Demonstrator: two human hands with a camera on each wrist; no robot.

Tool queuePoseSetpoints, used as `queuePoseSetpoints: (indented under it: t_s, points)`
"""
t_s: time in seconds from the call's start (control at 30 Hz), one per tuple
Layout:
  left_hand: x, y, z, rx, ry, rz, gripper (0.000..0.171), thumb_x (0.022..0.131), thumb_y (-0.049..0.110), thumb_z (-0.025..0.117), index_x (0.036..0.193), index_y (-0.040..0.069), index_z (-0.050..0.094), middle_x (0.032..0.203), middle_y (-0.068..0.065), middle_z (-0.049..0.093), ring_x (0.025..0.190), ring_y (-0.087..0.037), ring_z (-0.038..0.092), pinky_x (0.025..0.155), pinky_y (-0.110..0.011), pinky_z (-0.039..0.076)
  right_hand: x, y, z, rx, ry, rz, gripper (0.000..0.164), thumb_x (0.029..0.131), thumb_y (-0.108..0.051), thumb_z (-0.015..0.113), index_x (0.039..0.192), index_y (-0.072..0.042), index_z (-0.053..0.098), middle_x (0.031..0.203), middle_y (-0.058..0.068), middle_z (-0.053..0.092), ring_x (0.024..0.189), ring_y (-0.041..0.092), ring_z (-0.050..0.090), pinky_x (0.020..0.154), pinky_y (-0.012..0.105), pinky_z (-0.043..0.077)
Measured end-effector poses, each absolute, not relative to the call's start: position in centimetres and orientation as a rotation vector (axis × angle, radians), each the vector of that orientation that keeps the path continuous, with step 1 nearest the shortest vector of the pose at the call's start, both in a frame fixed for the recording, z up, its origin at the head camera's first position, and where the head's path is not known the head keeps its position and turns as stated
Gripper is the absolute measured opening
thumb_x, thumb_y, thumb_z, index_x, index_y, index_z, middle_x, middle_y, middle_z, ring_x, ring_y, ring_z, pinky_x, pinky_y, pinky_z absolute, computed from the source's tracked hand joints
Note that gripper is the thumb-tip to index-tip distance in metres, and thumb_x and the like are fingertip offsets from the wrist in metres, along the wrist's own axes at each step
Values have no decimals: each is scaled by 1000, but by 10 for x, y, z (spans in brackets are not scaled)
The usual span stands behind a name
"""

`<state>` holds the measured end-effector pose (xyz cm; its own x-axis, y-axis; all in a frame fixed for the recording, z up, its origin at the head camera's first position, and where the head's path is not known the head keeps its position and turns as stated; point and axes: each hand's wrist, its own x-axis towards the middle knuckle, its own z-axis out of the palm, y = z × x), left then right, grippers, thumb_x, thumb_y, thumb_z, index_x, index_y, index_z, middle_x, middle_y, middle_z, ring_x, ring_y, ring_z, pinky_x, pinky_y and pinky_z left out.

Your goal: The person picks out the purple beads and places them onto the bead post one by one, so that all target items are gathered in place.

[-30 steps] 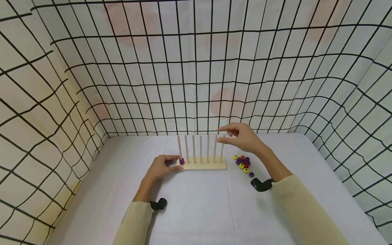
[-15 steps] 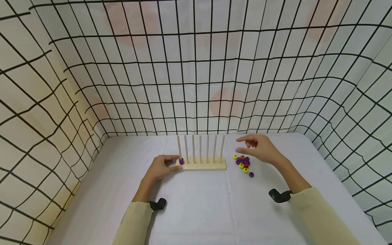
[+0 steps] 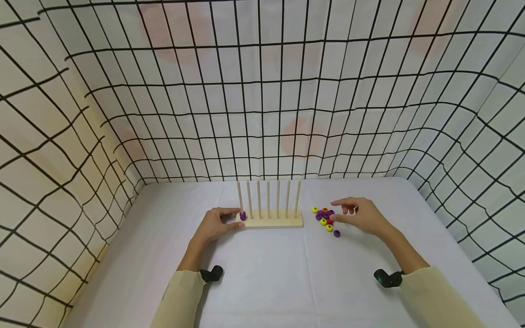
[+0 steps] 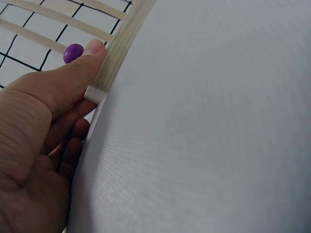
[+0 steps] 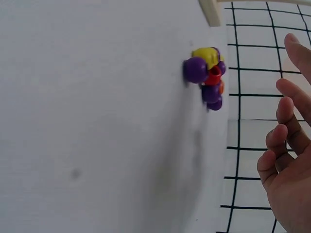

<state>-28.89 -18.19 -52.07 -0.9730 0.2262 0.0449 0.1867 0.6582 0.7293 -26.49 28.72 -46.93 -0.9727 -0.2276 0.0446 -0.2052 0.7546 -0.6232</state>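
A pale wooden peg rack stands on the white cloth, with a row of several upright rods. Low on its leftmost rod sit purple beads. My left hand holds the left end of the base, thumb on the near side and forefinger behind. In the left wrist view the thumb lies on the base beside a purple bead. Right of the rack, my right hand hovers by a bead cluster, thumb and forefinger apart with nothing between them. The right wrist view shows its fingers loosely bent.
The cluster mixes purple, yellow, red and orange beads. One purple bead lies slightly apart at its near side. Behind and at both sides of the table rise white walls with a black grid.
My right hand has moved right and down, from the rods at the rack's right end to the bead cluster. The left hand and rack have stayed in place.
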Motion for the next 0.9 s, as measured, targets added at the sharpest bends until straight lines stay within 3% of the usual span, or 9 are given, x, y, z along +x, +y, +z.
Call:
queuePoseSetpoints:
  t_s: [0.47,0.9]
  points:
    - [-288,-181,-521,340,2809,1206,55,81,46,86,130,27,73,140,-6,67,138,-29,57,117,-51,42,-246,306,-512,-312,2866,-1065,53,82,-52,84,124,-20,75,82,-2,57,79,15,47,63,27,37]
    - [-289,-181,-520,316,2818,1199,54,81,45,87,130,27,74,140,-5,67,138,-29,57,117,-52,43,-242,307,-526,-358,2881,-1053,47,79,-47,88,117,-21,79,86,-4,58,81,13,48,65,24,38]
